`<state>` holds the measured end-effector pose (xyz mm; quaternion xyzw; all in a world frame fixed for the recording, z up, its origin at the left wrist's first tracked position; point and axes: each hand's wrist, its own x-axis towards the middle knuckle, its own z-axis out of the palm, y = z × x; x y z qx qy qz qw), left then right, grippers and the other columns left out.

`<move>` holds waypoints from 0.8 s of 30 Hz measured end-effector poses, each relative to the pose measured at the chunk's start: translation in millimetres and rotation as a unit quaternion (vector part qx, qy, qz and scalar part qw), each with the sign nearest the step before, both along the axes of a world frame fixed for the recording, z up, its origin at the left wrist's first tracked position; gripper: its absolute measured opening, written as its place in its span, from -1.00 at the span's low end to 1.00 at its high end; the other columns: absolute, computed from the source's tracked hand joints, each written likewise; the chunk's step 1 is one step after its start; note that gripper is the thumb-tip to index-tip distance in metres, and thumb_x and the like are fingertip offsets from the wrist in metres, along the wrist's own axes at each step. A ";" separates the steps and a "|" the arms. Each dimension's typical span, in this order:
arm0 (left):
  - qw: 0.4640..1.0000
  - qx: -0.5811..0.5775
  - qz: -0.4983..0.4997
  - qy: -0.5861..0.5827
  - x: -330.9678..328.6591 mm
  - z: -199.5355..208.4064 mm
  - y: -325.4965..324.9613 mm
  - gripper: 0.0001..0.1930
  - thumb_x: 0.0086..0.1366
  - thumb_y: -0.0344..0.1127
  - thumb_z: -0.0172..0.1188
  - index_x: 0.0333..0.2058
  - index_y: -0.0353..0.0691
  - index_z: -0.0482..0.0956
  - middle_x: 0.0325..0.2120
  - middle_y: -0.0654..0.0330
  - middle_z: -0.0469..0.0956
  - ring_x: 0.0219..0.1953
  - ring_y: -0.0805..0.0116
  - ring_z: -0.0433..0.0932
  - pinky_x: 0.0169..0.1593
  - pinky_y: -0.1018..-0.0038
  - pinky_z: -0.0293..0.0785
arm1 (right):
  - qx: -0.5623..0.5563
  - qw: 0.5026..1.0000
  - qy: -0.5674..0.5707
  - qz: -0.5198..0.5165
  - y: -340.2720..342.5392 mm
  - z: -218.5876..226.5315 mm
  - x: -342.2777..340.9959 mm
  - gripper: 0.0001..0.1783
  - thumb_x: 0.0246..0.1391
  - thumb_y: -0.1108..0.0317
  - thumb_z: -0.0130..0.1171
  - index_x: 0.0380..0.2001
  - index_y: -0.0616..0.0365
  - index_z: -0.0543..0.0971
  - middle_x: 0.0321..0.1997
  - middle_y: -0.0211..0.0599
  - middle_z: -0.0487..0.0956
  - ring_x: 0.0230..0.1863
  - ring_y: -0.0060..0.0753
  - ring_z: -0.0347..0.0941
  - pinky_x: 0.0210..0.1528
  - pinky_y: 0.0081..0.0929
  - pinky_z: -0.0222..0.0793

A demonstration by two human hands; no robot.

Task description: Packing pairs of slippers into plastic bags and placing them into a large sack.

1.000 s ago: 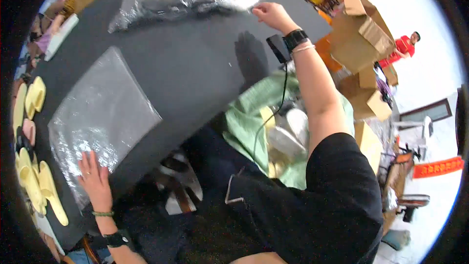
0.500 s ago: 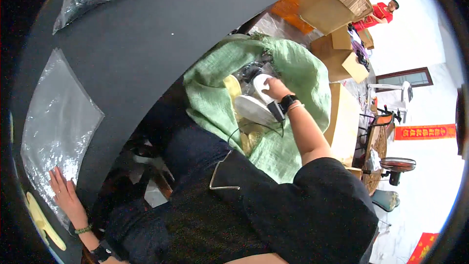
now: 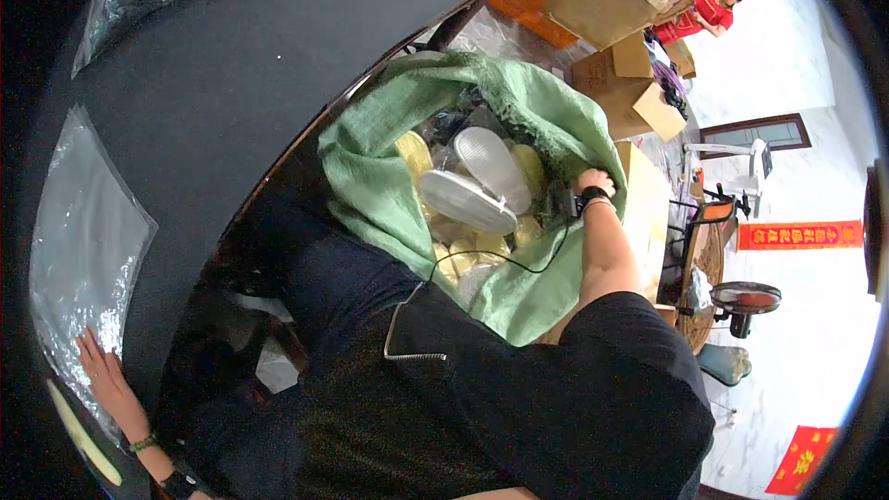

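My left hand (image 3: 108,376) lies flat, fingers stretched out, on a stack of clear plastic bags (image 3: 88,231) at the dark table's left edge. At the right rim of an open green woven sack (image 3: 370,143), my right hand (image 3: 595,182) is closed, its fingers curled on the sack's edge. Inside the sack a pair of white slippers (image 3: 468,201) rests on top, sole sides facing up. Pale yellow slippers (image 3: 414,156) lie around and beneath them, some in clear wrapping. A thin black cable runs from my right wrist across the sack.
The dark table (image 3: 231,65) stretches along the left, with more clear plastic packaging (image 3: 130,0) at its far end. A yellow slipper (image 3: 88,435) sits beside the bags. Cardboard boxes (image 3: 611,0) stand beyond the sack; a fan (image 3: 745,298) is at right. A person in red (image 3: 708,17) stands far back.
My right hand has let go of a white slipper and moved right to the sack's rim. The white slippers now lie on the pile. My left hand stays flat on the bags.
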<state>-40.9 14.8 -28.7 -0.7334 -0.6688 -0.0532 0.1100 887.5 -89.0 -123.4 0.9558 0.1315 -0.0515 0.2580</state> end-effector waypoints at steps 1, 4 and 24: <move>1.000 -0.003 0.003 0.002 -5.2 -3.0 0.3 -0.50 0.48 -0.06 -0.30 0.35 0.08 0.09 0.38 0.19 0.02 0.40 0.12 -0.03 0.35 0.08 -0.10 | -0.009 0.997 0.065 0.031 10.1 -3.7 -8.2 -0.55 0.21 0.19 -0.08 0.13 0.08 0.44 0.25 -0.20 0.38 0.28 -0.13 0.27 0.19 -0.09 0.28; 1.000 0.003 -0.011 -0.018 -6.0 -20.5 11.4 -0.50 0.48 -0.06 -0.31 0.35 0.08 0.10 0.37 0.19 0.03 0.40 0.09 -0.03 0.36 0.13 -0.08 | -0.021 0.956 0.239 0.171 34.9 -39.5 1.6 -0.48 0.16 0.10 0.02 0.12 0.16 0.43 0.22 -0.01 0.39 0.28 0.09 0.23 0.24 -0.10 0.25; 0.995 0.023 0.001 0.094 -12.6 -14.5 2.4 -0.49 0.47 -0.04 -0.30 0.32 -0.02 0.15 0.35 0.15 0.07 0.40 0.19 -0.02 0.41 0.24 -0.09 | -0.080 0.769 0.163 0.613 127.5 -71.8 -184.4 0.60 -0.71 -0.19 0.57 0.41 -0.06 -0.19 0.10 -0.03 0.34 0.15 0.05 0.24 0.18 0.06 0.16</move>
